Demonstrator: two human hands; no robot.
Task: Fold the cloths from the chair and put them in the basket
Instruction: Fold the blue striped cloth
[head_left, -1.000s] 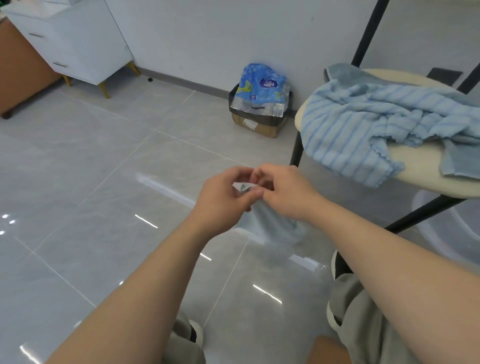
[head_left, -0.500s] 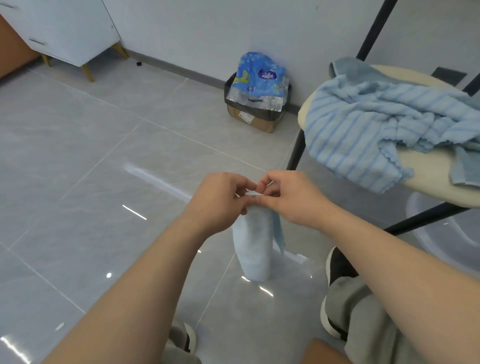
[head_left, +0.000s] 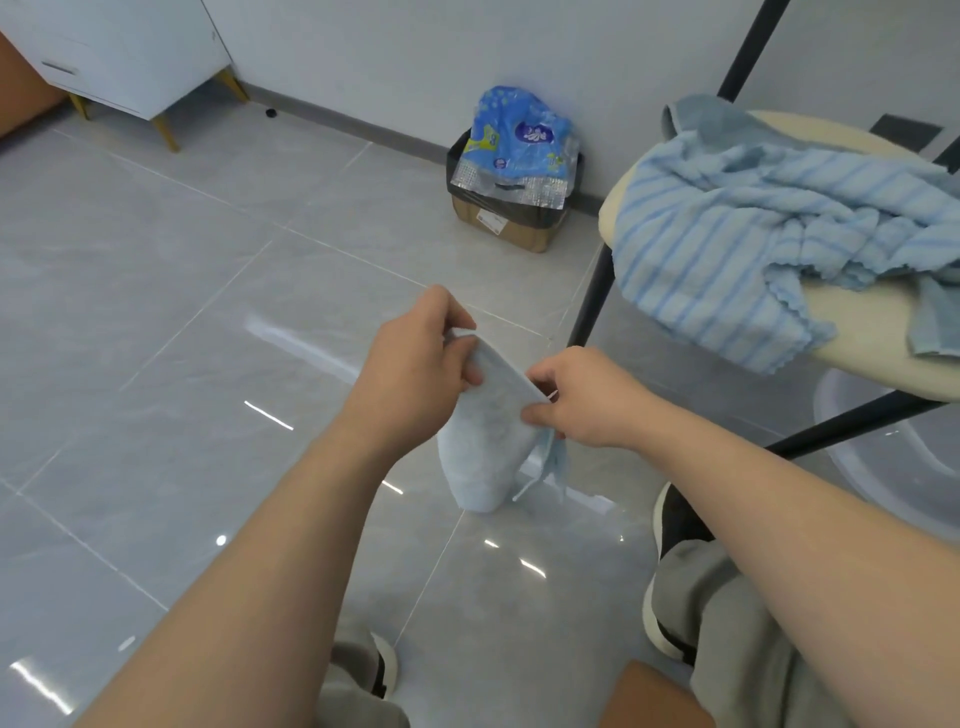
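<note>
At centre frame, a light, limp pale-blue cloth (head_left: 480, 447) is pinched along its top edge by the left hand (head_left: 415, 374) and right hand (head_left: 582, 400); corners are judged the best hold.

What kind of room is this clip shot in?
Likely a domestic room: glossy grey floor tiles, white drawer cabinet on gold legs, cream round chair piled with crumpled blue cloths.

Both forearms are extended forward. The top edge of the cloth (head_left: 480, 441) is pinched by the left hand (head_left: 415, 364) and the right hand (head_left: 589, 402).
</note>
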